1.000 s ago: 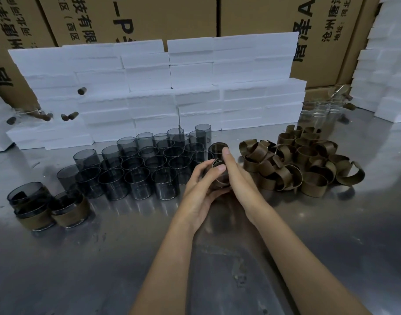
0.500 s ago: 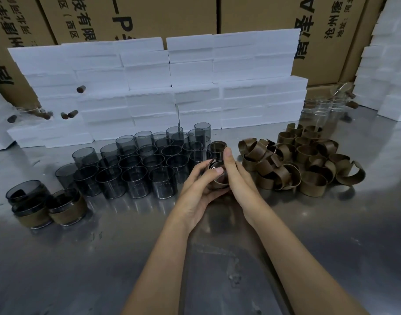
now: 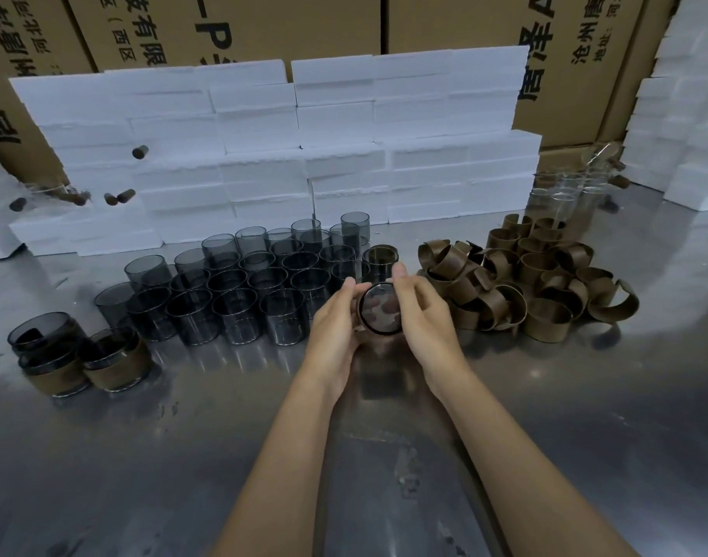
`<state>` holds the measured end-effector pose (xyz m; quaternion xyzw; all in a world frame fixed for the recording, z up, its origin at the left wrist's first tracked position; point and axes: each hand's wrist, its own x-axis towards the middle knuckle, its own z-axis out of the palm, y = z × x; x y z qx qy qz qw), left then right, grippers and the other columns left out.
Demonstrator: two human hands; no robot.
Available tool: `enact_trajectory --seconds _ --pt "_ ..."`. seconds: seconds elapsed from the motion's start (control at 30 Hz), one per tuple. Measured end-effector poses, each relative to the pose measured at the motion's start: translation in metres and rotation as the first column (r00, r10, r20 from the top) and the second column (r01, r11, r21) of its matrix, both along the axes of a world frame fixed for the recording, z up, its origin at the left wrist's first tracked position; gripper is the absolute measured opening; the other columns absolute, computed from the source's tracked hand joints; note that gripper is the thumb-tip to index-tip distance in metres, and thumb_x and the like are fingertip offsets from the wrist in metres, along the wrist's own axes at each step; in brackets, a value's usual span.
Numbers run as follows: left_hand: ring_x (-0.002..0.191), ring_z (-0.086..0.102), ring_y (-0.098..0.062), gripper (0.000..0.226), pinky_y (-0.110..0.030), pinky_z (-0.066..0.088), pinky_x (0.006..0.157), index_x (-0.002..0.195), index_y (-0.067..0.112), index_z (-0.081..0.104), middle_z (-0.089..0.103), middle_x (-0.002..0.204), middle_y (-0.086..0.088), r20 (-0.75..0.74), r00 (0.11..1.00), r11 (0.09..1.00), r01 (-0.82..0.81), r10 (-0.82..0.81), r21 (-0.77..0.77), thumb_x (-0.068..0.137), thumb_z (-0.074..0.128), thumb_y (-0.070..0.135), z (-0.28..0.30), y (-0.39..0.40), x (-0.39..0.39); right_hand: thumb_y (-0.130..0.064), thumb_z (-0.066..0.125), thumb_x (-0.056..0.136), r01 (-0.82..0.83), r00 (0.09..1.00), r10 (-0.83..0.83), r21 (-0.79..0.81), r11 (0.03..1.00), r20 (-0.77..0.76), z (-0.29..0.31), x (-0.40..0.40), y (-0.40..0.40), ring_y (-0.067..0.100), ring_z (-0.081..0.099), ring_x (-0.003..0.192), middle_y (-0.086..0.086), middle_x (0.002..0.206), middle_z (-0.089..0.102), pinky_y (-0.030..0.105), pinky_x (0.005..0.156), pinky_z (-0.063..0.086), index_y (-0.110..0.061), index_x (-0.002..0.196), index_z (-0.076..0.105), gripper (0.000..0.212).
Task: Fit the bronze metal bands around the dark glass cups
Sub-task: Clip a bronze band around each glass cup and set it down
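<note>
A dark glass cup (image 3: 380, 309) is held between both hands above the steel table, its round end tilted toward me. My left hand (image 3: 336, 323) grips its left side and my right hand (image 3: 422, 315) grips its right side. Whether a band is round this cup is hidden by the fingers. Several bare dark cups (image 3: 247, 287) stand in rows to the left. A heap of bronze bands (image 3: 521, 283) lies to the right. Three banded cups (image 3: 115, 359) sit at far left.
A wall of white foam blocks (image 3: 288, 154) stands behind the cups, with cardboard boxes (image 3: 231, 26) behind it. More foam is stacked at the right (image 3: 681, 126). Clear glass cups (image 3: 569, 195) stand at back right. The steel table (image 3: 384, 476) lies under my forearms.
Both hands have lifted the cup slightly and tipped it, so its round end now faces me instead of pointing up.
</note>
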<state>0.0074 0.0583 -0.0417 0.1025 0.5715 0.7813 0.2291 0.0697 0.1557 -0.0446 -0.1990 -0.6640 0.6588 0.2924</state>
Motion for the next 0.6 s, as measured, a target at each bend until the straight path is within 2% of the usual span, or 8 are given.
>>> enact_trajectory --seconds 0.07,0.13,0.2,0.27,0.37,0.43,0.5,0.6 --pt "0.111 0.071 -0.032 0.043 -0.043 0.056 0.099 0.121 0.001 0.07 0.075 0.114 -0.019 0.033 0.999 0.999 -0.034 0.034 -0.024 0.109 0.045 0.034 0.001 -0.001 0.003 -0.058 0.06 0.096 -0.03 1.0 0.03 0.046 0.999 -0.004 -0.001 0.001 -0.003 -0.006 0.067 0.079 -0.018 0.079 0.072 0.006 0.068 0.045 -0.023 0.095 0.071 0.037" --pt "0.101 0.073 -0.029 0.038 -0.041 0.058 0.094 0.108 0.001 0.072 0.076 0.105 -0.018 0.071 0.994 0.997 -0.082 0.083 -0.016 0.108 0.049 0.031 0.002 -0.001 0.007 -0.053 0.066 0.094 -0.066 0.998 0.066 0.001 0.998 -0.007 -0.001 0.0 -0.006 -0.003 0.069 0.085 -0.017 0.085 0.074 0.01 0.071 0.048 -0.027 0.093 0.074 0.027" --pt "0.082 0.073 -0.023 0.032 -0.035 0.059 0.08 0.087 0.009 0.071 0.076 0.084 -0.01 0.101 0.984 0.989 -0.146 0.145 0.006 0.106 0.054 0.028 0.004 0.0 0.01 -0.046 0.072 0.091 -0.086 0.996 0.083 -0.13 0.988 -0.026 0.0 -0.001 -0.011 0.004 0.072 0.089 -0.013 0.088 0.076 0.02 0.077 0.052 -0.027 0.089 0.076 0.02" --pt "0.075 0.069 -0.021 0.029 -0.032 0.056 0.075 0.08 0.013 0.067 0.072 0.075 -0.005 0.127 0.976 0.983 -0.181 0.175 0.03 0.104 0.057 0.026 0.004 0.001 0.013 -0.04 0.071 0.091 -0.079 0.997 0.068 -0.328 0.941 -0.044 0.002 0.001 -0.014 0.009 0.074 0.084 -0.006 0.086 0.078 0.029 0.08 0.056 -0.02 0.085 0.076 0.021" --pt "0.085 0.068 -0.027 0.027 -0.039 0.056 0.086 0.084 0.011 0.063 0.07 0.085 -0.012 0.097 0.987 0.991 -0.131 0.128 0.017 0.102 0.059 0.031 0.006 0.002 0.018 -0.044 0.065 0.092 -0.045 0.999 0.044 -0.527 0.849 -0.016 0.007 0.006 -0.01 0.028 0.074 0.091 0.015 0.1 0.077 0.044 0.09 0.059 -0.011 0.089 0.07 0.034" --pt "0.091 0.066 -0.031 0.03 -0.044 0.054 0.093 0.088 0.009 0.064 0.069 0.095 -0.02 0.063 0.995 0.997 -0.073 0.073 -0.006 0.101 0.059 0.035 0.007 0.004 0.021 -0.046 0.065 0.091 -0.047 0.998 0.055 -0.569 0.821 -0.004 0.009 0.01 -0.006 0.029 0.071 0.081 0.016 0.088 0.074 0.041 0.081 0.059 -0.012 0.079 0.064 0.036" --pt "0.087 0.069 -0.031 0.035 -0.04 0.055 0.087 0.08 0.01 0.067 0.072 0.091 -0.019 0.003 0.999 0.999 -0.034 0.034 -0.038 0.1 0.061 0.038 0.007 0.007 0.023 -0.043 0.067 0.09 -0.068 0.997 0.076 -0.577 0.814 -0.011 0.009 0.012 -0.004 0.021 0.067 0.063 0.007 0.069 0.068 0.034 0.069 0.053 -0.014 0.069 0.059 0.037" --pt "0.078 0.074 -0.024 0.037 -0.028 0.058 0.073 0.083 0.007 0.074 0.077 0.082 -0.011 -0.072 0.997 0.999 0.005 -0.009 -0.054 0.099 0.061 0.038 0.004 0.009 0.024 -0.031 0.071 0.09 -0.093 0.996 0.082 -0.563 0.822 -0.044 0.007 0.013 -0.004 0.015 0.067 0.054 0.001 0.059 0.066 0.032 0.064 0.051 -0.018 0.06 0.063 0.034"
